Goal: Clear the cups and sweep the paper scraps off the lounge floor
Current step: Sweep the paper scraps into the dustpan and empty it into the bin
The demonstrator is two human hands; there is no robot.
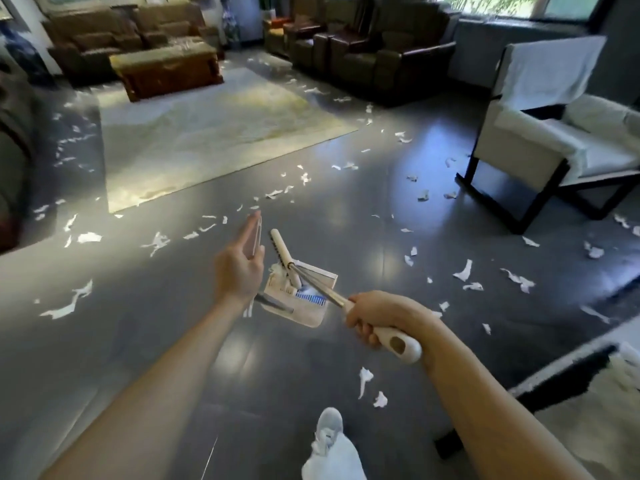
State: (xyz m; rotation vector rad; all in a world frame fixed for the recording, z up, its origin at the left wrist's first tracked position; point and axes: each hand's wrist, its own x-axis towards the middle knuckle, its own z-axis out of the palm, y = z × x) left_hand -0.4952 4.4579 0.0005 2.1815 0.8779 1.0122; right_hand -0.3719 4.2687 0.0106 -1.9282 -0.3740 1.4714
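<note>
Floor [346,209]: scraps [463,271] strewn round the rug, before the chair, near the shoe.
Rug [214,133]: left of centre, before the table [166,69].
Sofas [114,36]: behind the table.
Armchairs [374,53]: beyond the rug's right corner.
Chair [540,133]: right, well apart from the rug.
Dustpan [304,306]: centre floor, between left hand [239,261] and right hand [381,320].
Broom [282,249]: head above the dustpan, handle in the right hand.
Shoe [329,441]: nearest, below the dustpan.
</note>
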